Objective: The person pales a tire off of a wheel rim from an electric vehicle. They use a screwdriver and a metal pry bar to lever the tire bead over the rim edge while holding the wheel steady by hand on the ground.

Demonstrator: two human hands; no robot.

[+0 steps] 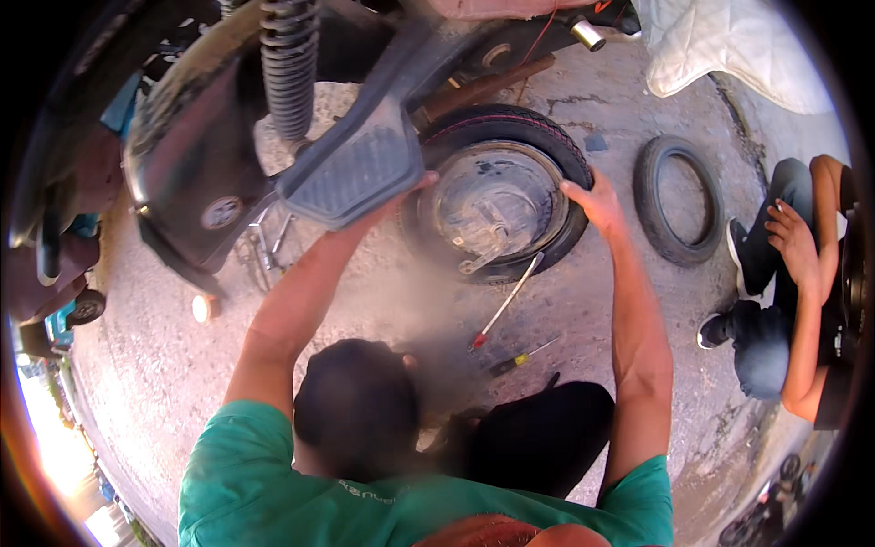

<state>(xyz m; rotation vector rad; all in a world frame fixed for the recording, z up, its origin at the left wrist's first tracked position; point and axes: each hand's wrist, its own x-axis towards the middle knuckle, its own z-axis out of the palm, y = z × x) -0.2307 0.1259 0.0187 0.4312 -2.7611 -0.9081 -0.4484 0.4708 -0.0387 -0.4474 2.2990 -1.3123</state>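
A scooter wheel (492, 205), with a black tyre around a dusty metal rim and hub, lies on the concrete between my hands. My right hand (597, 202) grips its right side, the thumb on the rim edge and the fingers over the tyre. At the wheel's left side, my left hand (421, 184) holds the tyre; the footboard hides part of this hand. A long metal rod with a red end (504, 308) leans against the wheel's near edge. Nearer me lies a screwdriver with a yellow and black handle (516, 361).
The scooter's ridged footboard (357, 175) overhangs my left forearm, with a coil spring (290, 73) behind. A loose tyre (645, 202) lies to the right. Metal tools (264, 244) lie left. A person (802, 273) sits at the far right. White cloth (729, 46) hangs at the top right.
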